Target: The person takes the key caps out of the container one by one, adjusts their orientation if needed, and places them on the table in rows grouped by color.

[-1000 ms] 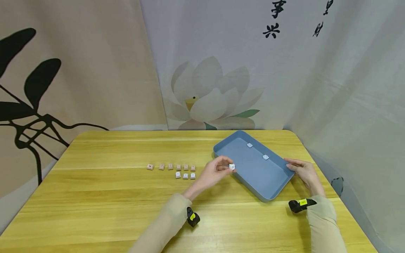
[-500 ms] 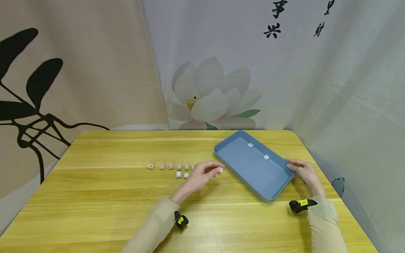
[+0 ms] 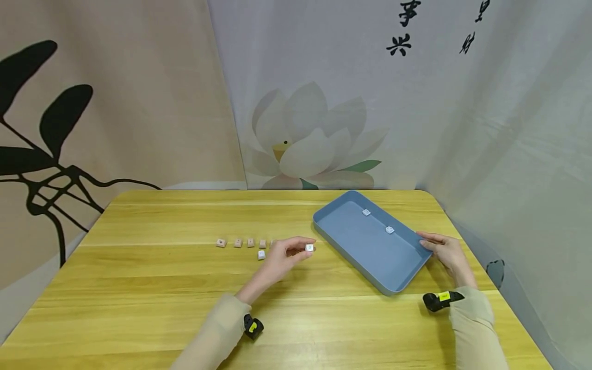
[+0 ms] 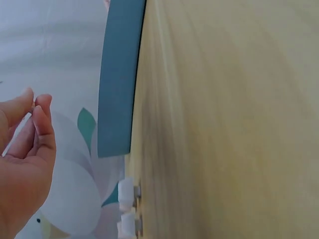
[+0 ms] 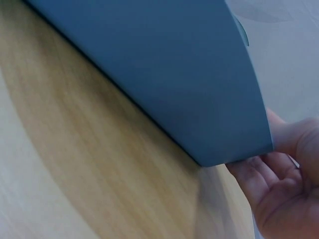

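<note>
My left hand (image 3: 284,257) pinches a small white keycap (image 3: 309,247) between thumb and fingertips, just left of the blue-grey tray (image 3: 386,288). In the left wrist view the left hand (image 4: 30,149) is raised beside the tray's wall (image 4: 117,79), the keycap mostly hidden by the fingers. My right hand (image 3: 446,254) grips the tray's right corner; in the right wrist view its thumb and fingers (image 5: 249,181) close round that corner. Two white keycaps, one farther back (image 3: 366,212) and one nearer (image 3: 390,229), lie inside the tray along its back wall.
A row of pinkish keycaps (image 3: 238,243) lies left of the left hand, its right end hidden by that hand. In front of them, a white keycap (image 3: 261,255) shows beside the hand. The wooden table (image 3: 139,298) meets a printed curtain (image 3: 314,128) behind.
My left hand has moved left, away from the tray, with the white keycap still pinched, and now covers part of the keycap rows. The right hand and tray have stayed in place.
</note>
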`<move>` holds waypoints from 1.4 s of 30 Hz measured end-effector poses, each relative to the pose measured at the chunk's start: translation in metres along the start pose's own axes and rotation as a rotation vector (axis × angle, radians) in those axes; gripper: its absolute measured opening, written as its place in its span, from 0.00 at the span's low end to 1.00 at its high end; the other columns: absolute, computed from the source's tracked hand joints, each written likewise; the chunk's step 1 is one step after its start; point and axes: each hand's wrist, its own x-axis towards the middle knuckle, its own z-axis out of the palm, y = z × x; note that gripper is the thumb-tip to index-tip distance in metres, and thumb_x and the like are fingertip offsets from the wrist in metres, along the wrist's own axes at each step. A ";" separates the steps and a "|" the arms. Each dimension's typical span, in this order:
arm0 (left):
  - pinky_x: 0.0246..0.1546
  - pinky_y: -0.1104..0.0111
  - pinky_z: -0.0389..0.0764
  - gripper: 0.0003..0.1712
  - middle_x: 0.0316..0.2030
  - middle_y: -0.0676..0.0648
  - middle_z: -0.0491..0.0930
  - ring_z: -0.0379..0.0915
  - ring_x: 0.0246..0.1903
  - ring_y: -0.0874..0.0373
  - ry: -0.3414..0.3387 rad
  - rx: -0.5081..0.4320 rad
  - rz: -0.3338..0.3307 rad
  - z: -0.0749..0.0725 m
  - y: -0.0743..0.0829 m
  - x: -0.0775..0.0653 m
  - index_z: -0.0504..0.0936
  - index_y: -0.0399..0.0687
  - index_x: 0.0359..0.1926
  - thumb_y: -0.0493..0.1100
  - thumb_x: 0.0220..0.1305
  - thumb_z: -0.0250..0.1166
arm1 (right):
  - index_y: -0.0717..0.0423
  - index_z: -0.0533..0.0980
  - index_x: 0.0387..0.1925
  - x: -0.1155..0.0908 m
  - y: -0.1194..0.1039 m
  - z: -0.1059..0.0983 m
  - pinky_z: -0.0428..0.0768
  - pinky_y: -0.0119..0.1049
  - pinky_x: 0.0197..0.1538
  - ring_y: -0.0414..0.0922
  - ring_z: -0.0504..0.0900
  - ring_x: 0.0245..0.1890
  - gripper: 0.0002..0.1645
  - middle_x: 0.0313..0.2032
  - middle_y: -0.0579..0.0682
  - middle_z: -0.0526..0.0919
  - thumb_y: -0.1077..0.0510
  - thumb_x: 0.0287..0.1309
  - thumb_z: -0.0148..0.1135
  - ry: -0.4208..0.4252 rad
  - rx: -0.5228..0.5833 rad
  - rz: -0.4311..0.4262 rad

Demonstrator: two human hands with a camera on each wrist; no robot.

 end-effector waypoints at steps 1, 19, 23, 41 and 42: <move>0.32 0.77 0.77 0.16 0.41 0.42 0.85 0.80 0.38 0.50 0.008 0.007 -0.004 -0.002 -0.001 -0.001 0.82 0.49 0.51 0.43 0.62 0.64 | 0.57 0.70 0.63 0.000 0.000 0.000 0.71 0.29 0.32 0.29 0.69 0.35 0.29 0.58 0.43 0.74 0.50 0.63 0.59 0.001 -0.003 0.002; 0.31 0.76 0.80 0.16 0.41 0.40 0.85 0.81 0.34 0.60 0.204 0.145 -0.086 -0.064 -0.026 -0.018 0.84 0.40 0.46 0.40 0.55 0.69 | 0.58 0.70 0.63 -0.002 0.000 -0.001 0.72 0.29 0.33 0.29 0.70 0.36 0.29 0.46 0.27 0.74 0.51 0.63 0.59 -0.019 0.044 -0.014; 0.32 0.76 0.81 0.15 0.40 0.39 0.86 0.83 0.35 0.54 0.227 0.198 -0.128 -0.079 -0.028 -0.021 0.85 0.38 0.44 0.38 0.53 0.71 | 0.59 0.69 0.64 -0.001 0.002 -0.002 0.72 0.28 0.33 0.29 0.70 0.36 0.30 0.43 0.25 0.74 0.51 0.63 0.59 -0.031 0.064 -0.017; 0.33 0.68 0.78 0.12 0.33 0.43 0.85 0.78 0.31 0.56 0.155 0.427 -0.394 -0.097 -0.036 -0.029 0.87 0.38 0.35 0.35 0.47 0.74 | 0.61 0.68 0.64 -0.003 -0.001 -0.002 0.70 0.29 0.30 0.29 0.70 0.34 0.30 0.38 0.19 0.73 0.53 0.63 0.59 -0.043 0.097 -0.017; 0.32 0.69 0.78 0.12 0.32 0.43 0.85 0.78 0.31 0.56 0.148 0.432 -0.391 -0.097 -0.036 -0.029 0.86 0.38 0.35 0.35 0.46 0.74 | 0.61 0.68 0.64 -0.003 -0.001 -0.002 0.69 0.30 0.29 0.30 0.69 0.32 0.30 0.39 0.20 0.73 0.53 0.64 0.59 -0.044 0.095 -0.015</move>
